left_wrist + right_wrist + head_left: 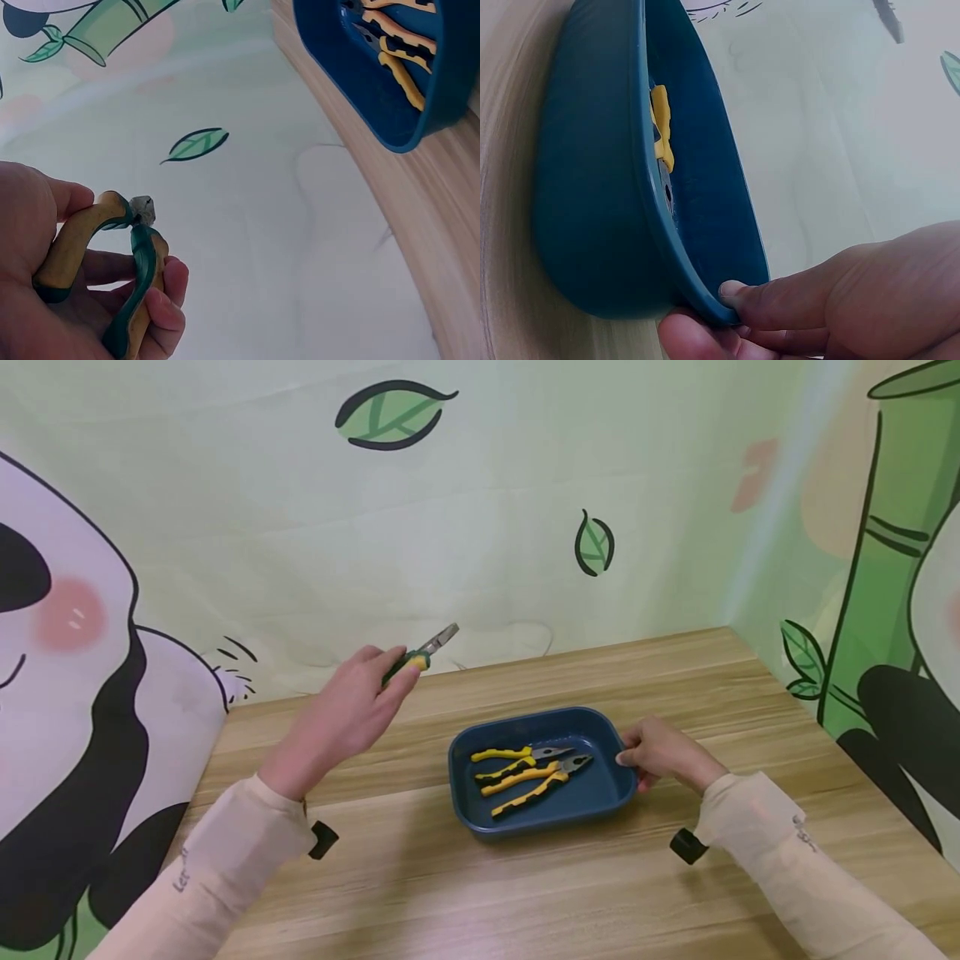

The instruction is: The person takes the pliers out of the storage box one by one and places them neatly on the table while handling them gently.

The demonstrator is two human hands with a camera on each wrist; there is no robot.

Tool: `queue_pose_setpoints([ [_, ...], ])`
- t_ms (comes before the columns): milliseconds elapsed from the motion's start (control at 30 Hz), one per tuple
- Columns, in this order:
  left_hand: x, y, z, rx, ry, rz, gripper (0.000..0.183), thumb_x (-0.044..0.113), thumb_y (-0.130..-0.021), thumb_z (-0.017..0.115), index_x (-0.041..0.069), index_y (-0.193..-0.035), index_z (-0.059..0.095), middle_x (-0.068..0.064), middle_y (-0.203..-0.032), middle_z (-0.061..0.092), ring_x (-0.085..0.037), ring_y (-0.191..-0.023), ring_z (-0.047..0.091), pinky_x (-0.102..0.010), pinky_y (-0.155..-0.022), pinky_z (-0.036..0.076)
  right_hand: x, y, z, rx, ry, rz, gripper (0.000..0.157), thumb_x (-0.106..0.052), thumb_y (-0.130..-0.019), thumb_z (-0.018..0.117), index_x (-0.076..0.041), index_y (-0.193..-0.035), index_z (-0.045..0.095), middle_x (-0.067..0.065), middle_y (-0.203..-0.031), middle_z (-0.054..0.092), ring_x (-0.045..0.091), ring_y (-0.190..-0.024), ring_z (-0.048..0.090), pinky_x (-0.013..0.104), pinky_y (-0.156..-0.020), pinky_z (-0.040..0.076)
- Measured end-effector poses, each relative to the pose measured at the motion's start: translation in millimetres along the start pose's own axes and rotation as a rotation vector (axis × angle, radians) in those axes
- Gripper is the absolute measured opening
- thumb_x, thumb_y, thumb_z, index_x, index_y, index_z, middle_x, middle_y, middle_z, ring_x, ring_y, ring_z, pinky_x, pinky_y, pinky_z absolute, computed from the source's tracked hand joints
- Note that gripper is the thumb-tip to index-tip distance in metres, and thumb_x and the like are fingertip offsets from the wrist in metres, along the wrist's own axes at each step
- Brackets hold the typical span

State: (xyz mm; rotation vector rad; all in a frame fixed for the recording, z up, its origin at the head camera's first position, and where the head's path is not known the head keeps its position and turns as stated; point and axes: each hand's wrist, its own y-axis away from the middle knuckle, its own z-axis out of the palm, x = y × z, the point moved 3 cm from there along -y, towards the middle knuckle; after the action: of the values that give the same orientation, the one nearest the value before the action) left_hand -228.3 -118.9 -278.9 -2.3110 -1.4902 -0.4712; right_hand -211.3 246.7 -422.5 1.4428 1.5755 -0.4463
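Note:
My left hand [351,700] grips a pair of pliers [422,660] with green and yellow handles, raised to the left of the blue tray. In the left wrist view the handles of these pliers [142,277] are spread apart, with fingers round both. The blue tray [551,832] stands on the table, and my right hand [663,752] pinches its right end. The right wrist view has the thumb inside the rim [654,187] and fingers under it outside. Two pairs of pliers lie in the tray: needle-nose pliers [517,753] behind and yellow-and-black pliers [561,775] in front.
The wooden table [480,902] reaches back to a printed cloth wall [487,527] with leaves and pandas. Black wrist cameras sit at both cuffs, the left camera [323,841] and the right camera [687,846].

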Motion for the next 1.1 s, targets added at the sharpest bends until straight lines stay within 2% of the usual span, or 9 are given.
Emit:
queue_pose_setpoints([
  [200,-9.9,5.3,4.2,0.041,-0.002,-0.011,0.063,0.046,-0.112,0.037,-0.001,-0.152,0.046,-0.023,-0.129,0.054,-0.035,-0.108,0.053,-0.049,-0.089,0.044,0.4,0.5,0.3,-0.005,0.0,0.004,0.012,0.006,-0.098,0.06,0.016,-0.1,0.067,0.011,-0.071,0.068,0.013,-0.052,0.063,0.029,-0.055,0.057],
  [467,-18.0,11.8,5.6,0.063,-0.01,-0.038,0.065,0.045,-0.111,0.039,-0.006,-0.153,0.042,-0.025,-0.13,0.053,-0.036,-0.104,0.052,-0.049,-0.086,0.045,-0.3,2.0,0.1,-0.012,0.013,-0.023,0.013,0.006,-0.098,0.06,0.016,-0.1,0.068,0.012,-0.072,0.07,0.015,-0.053,0.064,0.031,-0.056,0.058],
  [667,-20.3,15.9,4.8,0.079,-0.031,-0.064,0.067,0.045,-0.111,0.04,-0.007,-0.153,0.04,-0.027,-0.135,0.05,-0.038,-0.107,0.052,-0.052,-0.09,0.045,-2.0,2.7,0.4,-0.013,0.02,-0.023,0.013,0.005,-0.098,0.06,0.016,-0.1,0.069,0.012,-0.073,0.071,0.016,-0.055,0.066,0.033,-0.058,0.059],
  [1100,-27.1,22.1,0.3,0.149,-0.115,-0.064,0.065,0.041,-0.111,0.042,-0.01,-0.152,0.041,-0.028,-0.135,0.051,-0.041,-0.111,0.054,-0.056,-0.096,0.047,-1.3,0.4,0.8,-0.018,0.034,-0.016,0.013,0.005,-0.099,0.059,0.014,-0.098,0.069,0.012,-0.073,0.071,0.016,-0.056,0.066,0.031,-0.059,0.059],
])
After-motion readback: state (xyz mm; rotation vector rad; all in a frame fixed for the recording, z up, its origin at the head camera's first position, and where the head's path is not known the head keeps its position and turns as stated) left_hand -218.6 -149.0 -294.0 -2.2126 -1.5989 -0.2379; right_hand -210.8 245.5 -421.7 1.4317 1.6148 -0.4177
